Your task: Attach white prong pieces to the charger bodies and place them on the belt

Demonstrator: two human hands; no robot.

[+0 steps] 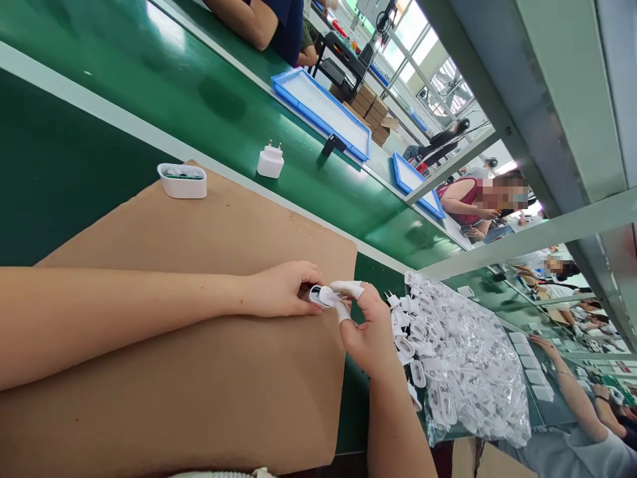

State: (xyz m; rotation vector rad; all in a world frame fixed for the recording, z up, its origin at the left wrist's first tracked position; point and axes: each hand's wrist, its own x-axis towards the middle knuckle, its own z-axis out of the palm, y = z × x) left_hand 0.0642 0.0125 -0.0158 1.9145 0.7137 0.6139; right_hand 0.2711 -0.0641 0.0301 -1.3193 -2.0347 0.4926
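My left hand [286,289] is closed around a small white charger housing [314,293], its open end facing right and dark inside. At that open end, my right hand [369,325] pinches a small whitish part, with white finger covers on its thumb and forefinger. The fingers partly hide this part, and its kind is unclear. Both hands are over a brown cardboard sheet [239,385]. Close to the right hand lie several white plug housings [411,345], beside and in a clear plastic bag [478,358].
A white oval container [184,182] with small parts inside stands at the cardboard's far corner. On the green conveyor belt [209,99] sits a white plug charger [271,160]. Blue-rimmed trays [323,113] lie beyond it. A metal frame [547,232] crosses the right; co-workers sit around.
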